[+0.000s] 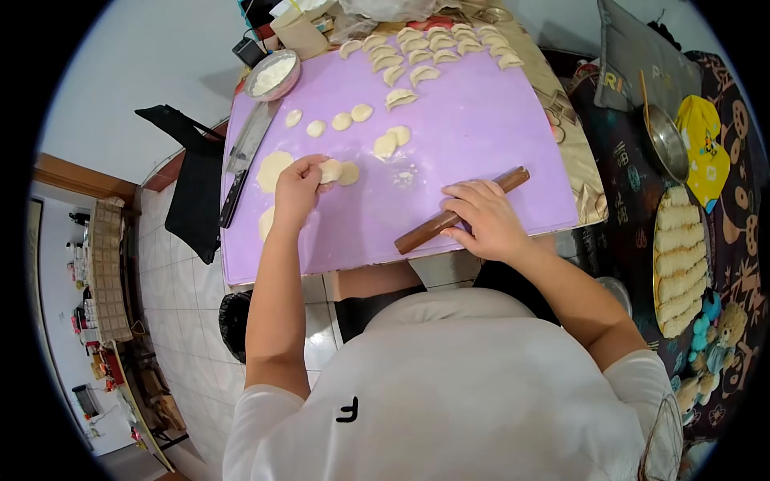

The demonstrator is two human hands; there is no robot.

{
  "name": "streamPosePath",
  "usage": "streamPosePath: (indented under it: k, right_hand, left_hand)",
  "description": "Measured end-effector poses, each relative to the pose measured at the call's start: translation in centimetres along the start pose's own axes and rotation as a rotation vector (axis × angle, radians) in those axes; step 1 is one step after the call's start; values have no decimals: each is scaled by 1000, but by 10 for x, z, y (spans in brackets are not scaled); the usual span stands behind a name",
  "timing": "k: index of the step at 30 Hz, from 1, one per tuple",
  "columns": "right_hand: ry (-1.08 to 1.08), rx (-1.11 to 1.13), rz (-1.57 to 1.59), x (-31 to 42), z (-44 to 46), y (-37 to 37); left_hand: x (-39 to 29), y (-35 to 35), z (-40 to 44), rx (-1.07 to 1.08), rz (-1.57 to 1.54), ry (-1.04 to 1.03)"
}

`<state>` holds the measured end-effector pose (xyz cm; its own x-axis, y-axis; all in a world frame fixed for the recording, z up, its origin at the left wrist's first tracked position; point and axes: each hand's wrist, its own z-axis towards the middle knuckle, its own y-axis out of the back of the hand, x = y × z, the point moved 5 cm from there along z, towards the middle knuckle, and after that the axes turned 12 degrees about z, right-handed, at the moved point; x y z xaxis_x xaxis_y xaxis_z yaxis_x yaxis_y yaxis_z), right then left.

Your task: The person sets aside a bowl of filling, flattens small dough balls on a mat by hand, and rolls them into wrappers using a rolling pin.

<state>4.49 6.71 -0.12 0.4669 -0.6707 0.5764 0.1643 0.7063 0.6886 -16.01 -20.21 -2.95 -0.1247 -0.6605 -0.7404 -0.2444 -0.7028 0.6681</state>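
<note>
On the left part of the purple mat [481, 120], my left hand [298, 188] pinches a small dough disc [330, 170]. A second dough round [348, 173] lies against that disc. My right hand [481, 212] rests over a brown rolling pin [425, 232], which lies at a slant near the mat's front edge. Beside my left hand is a rolled-out wrapper [274, 171], and another wrapper [266, 223] is partly hidden by my forearm. Flattened dough pieces [342, 121] sit farther back, with two overlapping rounds [385, 145] near the middle.
Several folded dumplings [425, 74] stand in rows at the back. A cleaver [255, 136] lies along the left edge, below a bowl of flour [273, 74]. To the right are a metal pan [667, 144] and a long tray of dumplings [680, 264].
</note>
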Motion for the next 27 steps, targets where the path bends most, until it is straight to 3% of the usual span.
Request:
streamPosePath:
  k: [2, 5, 8, 12, 15, 21, 27]
  right_hand:
    - [-4, -1, 3, 0, 0, 0]
    - [2, -11, -1, -1, 0, 0]
    - [11, -11, -2, 0, -3, -1]
    - [6, 4, -9, -1, 0, 1]
    - [-4, 8, 6, -3, -3, -1]
    - [3, -1, -10, 0, -1, 0]
    - [7, -39, 15, 0, 0, 3]
  left_hand:
    - [9, 0, 0, 35, 230, -56]
    - [-25, -2, -21, -352, 765, -457]
    - [-22, -41, -33, -150, 816, -503]
    - [-8, -37, -75, -97, 903, -291]
    - [-52, -43, -77, -168, 913, -411]
    - [-45, -53, 27, -106, 890, -455]
    - [-56, -61, -53, 158, 935, -700]
